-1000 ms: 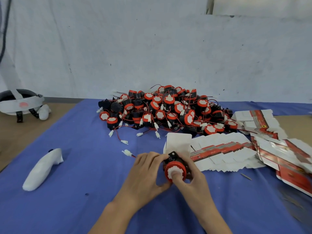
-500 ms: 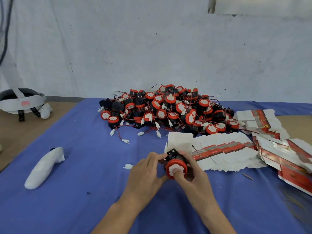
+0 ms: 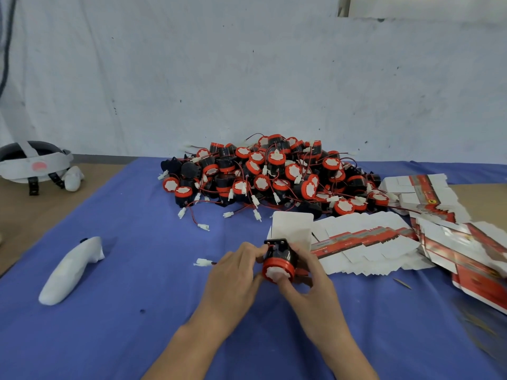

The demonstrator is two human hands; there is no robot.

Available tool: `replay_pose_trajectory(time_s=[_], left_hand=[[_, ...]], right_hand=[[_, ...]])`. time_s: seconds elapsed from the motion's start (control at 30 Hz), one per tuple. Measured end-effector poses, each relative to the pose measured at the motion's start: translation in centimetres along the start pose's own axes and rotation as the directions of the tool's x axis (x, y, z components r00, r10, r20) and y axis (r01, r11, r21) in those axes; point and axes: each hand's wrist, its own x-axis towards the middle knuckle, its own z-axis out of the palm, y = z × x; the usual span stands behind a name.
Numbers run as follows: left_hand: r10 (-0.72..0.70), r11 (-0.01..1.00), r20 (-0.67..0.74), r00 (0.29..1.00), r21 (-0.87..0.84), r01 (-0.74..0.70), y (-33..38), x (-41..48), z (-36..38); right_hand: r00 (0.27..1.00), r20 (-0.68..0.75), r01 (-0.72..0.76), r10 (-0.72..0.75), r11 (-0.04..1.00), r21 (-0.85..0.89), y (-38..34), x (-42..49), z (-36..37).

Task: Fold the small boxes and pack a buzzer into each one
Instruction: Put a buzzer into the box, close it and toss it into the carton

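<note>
A black buzzer (image 3: 278, 257) with a red rim and a white face sits between both hands at the middle of the blue cloth. My left hand (image 3: 236, 272) pinches its left side and wire; the white plug (image 3: 203, 262) trails out to the left. My right hand (image 3: 307, 281) grips its right side, thumb on the white face. Just behind stands a small folded white box (image 3: 292, 226) with its flap up. A big heap of buzzers (image 3: 274, 174) lies further back.
Flat red-and-white box blanks (image 3: 365, 242) fan out to the right, with more stacked blanks (image 3: 466, 242) at the far right. A white controller (image 3: 68, 270) lies at the left on the blue cloth (image 3: 123, 325). A headset (image 3: 33, 163) rests on the bare table at the far left.
Both hands keep hold of the buzzer. The white plug has been drawn closer to my left hand as the wire is taken in. The buzzer sits slightly higher between the fingers.
</note>
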Motion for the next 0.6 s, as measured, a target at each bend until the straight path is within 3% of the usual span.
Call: replay_pose_trajectory(time_s=[0.2, 0.37, 0.6], left_hand=[[0.037, 0.994, 0.031, 0.999, -0.103, -0.034, -0.3, -0.3, -0.3], [0.110, 0.985, -0.034, 0.993, -0.133, -0.113, -0.6, -0.3, -0.5], [0.045, 0.976, -0.006, 0.999, -0.214, -0.045, -0.9, -0.4, 0.1]], right_hand=[[0.999, 0.030, -0.039, 0.039, 0.999, -0.007, 0.1, 0.1, 0.0], [0.991, 0.102, -0.088, 0.090, 0.996, -0.027, 1.0, 0.1, 0.0], [0.993, 0.083, -0.078, 0.079, 0.997, -0.013, 1.2, 0.1, -0.1]])
